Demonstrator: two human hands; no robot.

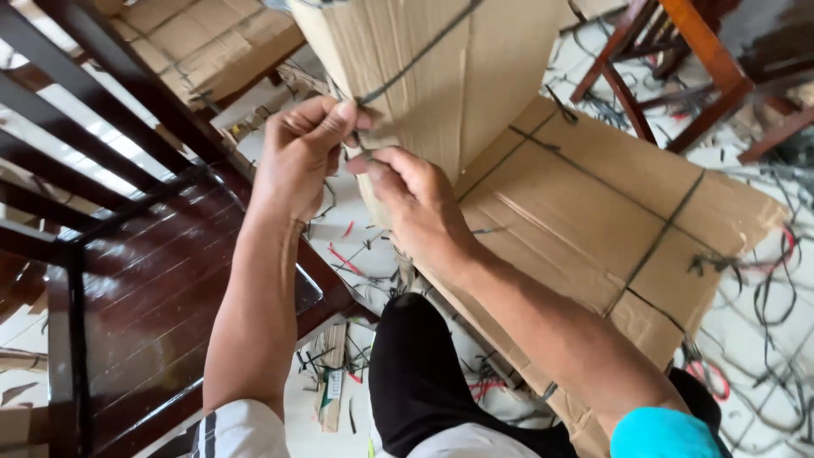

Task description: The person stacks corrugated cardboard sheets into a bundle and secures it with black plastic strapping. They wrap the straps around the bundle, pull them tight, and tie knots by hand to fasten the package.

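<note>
Your left hand [298, 153] is pinched shut, thumb against forefinger, on the dark binding strap [421, 53] at the near edge of the upright cardboard package [441, 76]. Your right hand [407, 199] sits just below and to the right of that pinch, its fingers curled in together against the same cardboard edge; you cannot tell from here whether it has hold of the strap itself.

The upright cardboard package stands on end, its long axis running up out of the top of the view. From the pinch the strap climbs slantwise across its face toward the upper right.

Against the package's right side lies a flat cardboard package [610, 229], its long axis sloping down toward the lower right, crossed by dark straps. To the package's left stands a dark wooden chair [153, 280]. Beyond it on the right are reddish chair legs [678, 59], and cut strap scraps [776, 297] litter the pale floor [746, 348].
</note>
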